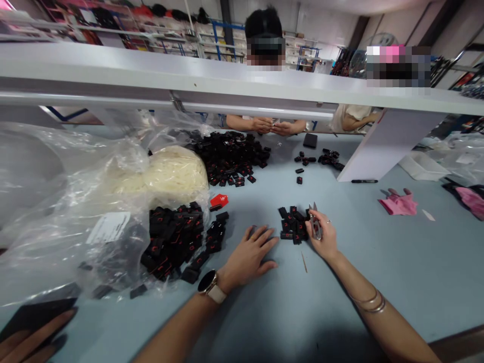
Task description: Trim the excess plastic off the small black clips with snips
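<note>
No legible writing anywhere. The black tags carry a small red mark, too small to read; the white label (pixel 108 228) on the plastic bag (pixel 56 201) is blurred.

Right hand (pixel 321 234): grip closed around a pair of metal thread snips (pixel 314 222), blades pointing up and away from the wearer. Ring on one finger, bangles on the wrist.

Left hand (pixel 251 254): flat on the bench (pixel 378 262), palm down, fingers spread, holding nothing. Watch on that wrist.

Small pile of black tags (pixel 293 224) lies between the two hands, touching the right hand's fingers, just beside the left fingertips. Thin wooden stick (pixel 304 262) on the bench just near of the right hand.

Left of the left hand: a bigger heap of black tags (pixel 177 242), partly spilling out of the plastic bag. One red tag (pixel 219 200) sits at its far edge. Behind it, a cream bundle of strings (pixel 170 171) inside the bag.

Far side: a large heap of black tags (pixel 227 156), then a few scattered ones (pixel 302 161) to its right. A co-worker's hands (pixel 272 126) are together under the white shelf (pixel 189 75); what they hold is too small to tell.

Right side: black marker (pixel 364 181) by the shelf support, pink glove (pixel 399 203) well apart from the right hand.
</note>
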`<state>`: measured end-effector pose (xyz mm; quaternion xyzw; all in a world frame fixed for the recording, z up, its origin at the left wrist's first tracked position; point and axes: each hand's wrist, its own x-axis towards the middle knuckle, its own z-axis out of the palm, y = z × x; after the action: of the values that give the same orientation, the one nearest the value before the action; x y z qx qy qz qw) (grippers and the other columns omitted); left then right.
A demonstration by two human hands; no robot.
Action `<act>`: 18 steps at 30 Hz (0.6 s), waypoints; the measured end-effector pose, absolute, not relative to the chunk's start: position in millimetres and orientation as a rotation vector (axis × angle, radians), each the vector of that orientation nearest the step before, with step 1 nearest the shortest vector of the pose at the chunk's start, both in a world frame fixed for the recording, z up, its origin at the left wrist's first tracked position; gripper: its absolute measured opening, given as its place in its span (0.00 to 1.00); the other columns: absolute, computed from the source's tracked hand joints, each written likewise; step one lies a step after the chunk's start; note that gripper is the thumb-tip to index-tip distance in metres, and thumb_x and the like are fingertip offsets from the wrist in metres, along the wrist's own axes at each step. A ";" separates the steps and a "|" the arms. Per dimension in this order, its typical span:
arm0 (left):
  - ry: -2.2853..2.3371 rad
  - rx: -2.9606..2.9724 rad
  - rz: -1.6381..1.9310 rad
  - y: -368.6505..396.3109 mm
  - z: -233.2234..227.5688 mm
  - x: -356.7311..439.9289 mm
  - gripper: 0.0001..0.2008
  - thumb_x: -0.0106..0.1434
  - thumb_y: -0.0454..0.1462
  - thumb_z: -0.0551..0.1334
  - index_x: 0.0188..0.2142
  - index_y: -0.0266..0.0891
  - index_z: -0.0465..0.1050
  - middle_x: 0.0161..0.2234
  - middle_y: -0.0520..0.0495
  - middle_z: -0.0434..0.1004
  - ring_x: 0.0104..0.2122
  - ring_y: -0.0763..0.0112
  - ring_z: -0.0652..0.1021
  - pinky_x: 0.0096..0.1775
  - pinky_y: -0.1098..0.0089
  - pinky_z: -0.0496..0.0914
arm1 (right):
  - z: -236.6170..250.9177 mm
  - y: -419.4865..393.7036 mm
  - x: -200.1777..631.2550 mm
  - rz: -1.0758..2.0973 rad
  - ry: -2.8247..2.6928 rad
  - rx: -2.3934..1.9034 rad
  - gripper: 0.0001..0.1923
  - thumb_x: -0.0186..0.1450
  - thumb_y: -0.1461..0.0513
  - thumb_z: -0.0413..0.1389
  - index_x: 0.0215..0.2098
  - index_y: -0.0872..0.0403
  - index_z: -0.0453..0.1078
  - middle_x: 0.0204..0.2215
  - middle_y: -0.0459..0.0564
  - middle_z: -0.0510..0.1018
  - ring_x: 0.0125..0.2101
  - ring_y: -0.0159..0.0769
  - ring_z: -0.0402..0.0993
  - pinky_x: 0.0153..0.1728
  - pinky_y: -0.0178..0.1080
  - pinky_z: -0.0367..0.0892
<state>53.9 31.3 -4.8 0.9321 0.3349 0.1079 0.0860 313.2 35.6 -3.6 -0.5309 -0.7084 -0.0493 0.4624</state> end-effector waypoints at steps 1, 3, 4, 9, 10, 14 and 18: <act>0.996 2.777 0.318 31.3 -4.2 54.0 0.30 0.66 0.56 0.49 0.60 0.43 0.61 0.62 0.41 0.62 0.61 0.51 0.61 0.60 0.46 0.52 | -3.6 35.7 313.1 -0.128 -1.755 -1.291 0.14 0.66 0.59 0.53 0.49 0.52 0.67 0.34 0.52 0.78 0.32 0.39 0.76 0.35 0.43 0.73; 0.990 2.772 0.315 31.3 -3.0 54.1 0.30 0.66 0.56 0.50 0.60 0.43 0.61 0.62 0.41 0.62 0.61 0.50 0.61 0.59 0.46 0.52 | -5.2 36.4 314.0 -0.152 -1.776 -1.263 0.14 0.65 0.61 0.54 0.49 0.51 0.68 0.35 0.53 0.79 0.34 0.39 0.76 0.35 0.42 0.74; 0.989 2.768 0.313 31.4 -2.4 54.1 0.30 0.66 0.55 0.50 0.60 0.43 0.61 0.62 0.41 0.61 0.61 0.50 0.60 0.59 0.45 0.52 | -6.5 36.9 314.9 -0.163 -1.788 -1.257 0.14 0.65 0.62 0.53 0.50 0.51 0.68 0.36 0.53 0.79 0.35 0.39 0.77 0.36 0.42 0.74; 0.978 2.762 0.279 31.6 0.5 54.1 0.30 0.66 0.55 0.50 0.60 0.41 0.61 0.62 0.40 0.61 0.61 0.49 0.60 0.59 0.43 0.53 | -12.2 37.0 319.2 -0.192 -1.898 -1.224 0.21 0.65 0.66 0.48 0.56 0.52 0.66 0.42 0.56 0.79 0.41 0.40 0.78 0.40 0.43 0.74; 0.976 2.764 0.276 31.7 0.7 54.2 0.29 0.66 0.55 0.50 0.60 0.41 0.62 0.62 0.40 0.61 0.61 0.49 0.60 0.59 0.43 0.53 | -12.4 36.6 319.4 -0.191 -1.917 -1.210 0.21 0.65 0.67 0.48 0.56 0.52 0.66 0.43 0.56 0.79 0.41 0.40 0.78 0.41 0.43 0.74; 0.986 2.770 0.284 31.9 -0.1 54.1 0.29 0.66 0.54 0.51 0.60 0.42 0.61 0.63 0.40 0.60 0.61 0.49 0.61 0.59 0.44 0.53 | -11.7 34.5 318.6 -0.138 -1.951 -1.127 0.20 0.67 0.66 0.48 0.55 0.50 0.68 0.42 0.54 0.80 0.40 0.38 0.78 0.41 0.41 0.74; 0.982 2.748 0.270 33.1 -0.8 53.2 0.30 0.66 0.53 0.51 0.61 0.41 0.59 0.63 0.40 0.60 0.62 0.49 0.60 0.59 0.44 0.52 | -10.8 32.7 317.7 -0.110 -1.907 -1.114 0.17 0.66 0.66 0.49 0.49 0.48 0.73 0.35 0.51 0.81 0.34 0.34 0.77 0.34 0.37 0.74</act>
<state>53.2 33.1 -0.8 0.9325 0.3333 0.0917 0.1051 317.7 32.7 -10.8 -0.4504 -0.7708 -0.0444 0.4485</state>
